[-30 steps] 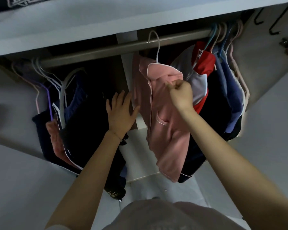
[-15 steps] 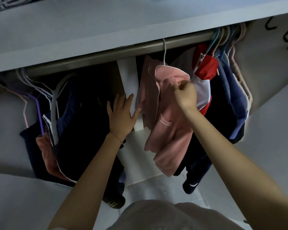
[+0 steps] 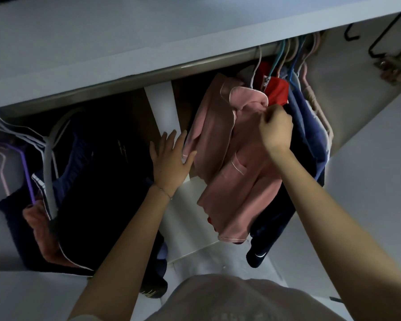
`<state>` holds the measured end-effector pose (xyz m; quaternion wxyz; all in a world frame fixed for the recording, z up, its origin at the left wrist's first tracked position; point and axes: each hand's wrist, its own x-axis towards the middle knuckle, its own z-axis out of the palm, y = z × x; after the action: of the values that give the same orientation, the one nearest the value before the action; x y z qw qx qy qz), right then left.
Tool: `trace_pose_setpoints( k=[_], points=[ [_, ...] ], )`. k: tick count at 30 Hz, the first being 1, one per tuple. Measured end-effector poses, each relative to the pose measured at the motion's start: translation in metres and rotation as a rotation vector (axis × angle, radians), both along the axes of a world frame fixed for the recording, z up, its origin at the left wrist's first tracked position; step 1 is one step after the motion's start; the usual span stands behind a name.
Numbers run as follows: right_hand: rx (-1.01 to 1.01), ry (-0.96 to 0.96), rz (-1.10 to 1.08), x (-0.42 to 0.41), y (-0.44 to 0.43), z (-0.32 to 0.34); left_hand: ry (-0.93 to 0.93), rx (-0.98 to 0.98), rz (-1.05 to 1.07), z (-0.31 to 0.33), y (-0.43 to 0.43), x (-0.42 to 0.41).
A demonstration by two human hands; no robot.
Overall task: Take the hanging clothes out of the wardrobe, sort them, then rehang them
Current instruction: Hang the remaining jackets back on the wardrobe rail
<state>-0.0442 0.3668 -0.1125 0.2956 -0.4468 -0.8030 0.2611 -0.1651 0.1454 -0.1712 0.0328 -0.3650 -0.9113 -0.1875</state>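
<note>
Our right hand (image 3: 276, 129), pinching the pink shirt (image 3: 232, 172) by its collar, has slid it rightward along the rail (image 3: 195, 64); our spread left hand (image 3: 169, 163) waits beside its sleeve. Rehanging seems underway.

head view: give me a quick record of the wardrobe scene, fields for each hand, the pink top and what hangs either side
right hand: pinches the pink pyjama top just below its collar
left hand: open, fingers spread, beside the top's sleeve cuff; contact unclear
pink pyjama top: on a pale hanger hooked over the rail
left of it: dark clothes, past a white divider
right of it: red garment, then blue garments
</note>
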Motion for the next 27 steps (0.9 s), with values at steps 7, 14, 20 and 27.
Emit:
trace_pose_setpoints(
  k=[7,14,20,27],
  points=[
    [-0.028,0.076,-0.047,0.005,0.015,-0.005,-0.002,0.014,-0.039,-0.005,0.008,0.007],
    [-0.057,0.081,-0.093,0.007,0.031,-0.003,0.011,-0.044,-0.066,-0.009,0.001,0.005],
    [0.066,0.12,0.005,0.02,0.016,-0.011,0.019,-0.023,-0.183,-0.019,0.008,0.016],
    [0.343,0.042,0.07,0.081,-0.028,-0.04,-0.005,0.036,-0.346,-0.04,0.035,0.05]
  ],
)
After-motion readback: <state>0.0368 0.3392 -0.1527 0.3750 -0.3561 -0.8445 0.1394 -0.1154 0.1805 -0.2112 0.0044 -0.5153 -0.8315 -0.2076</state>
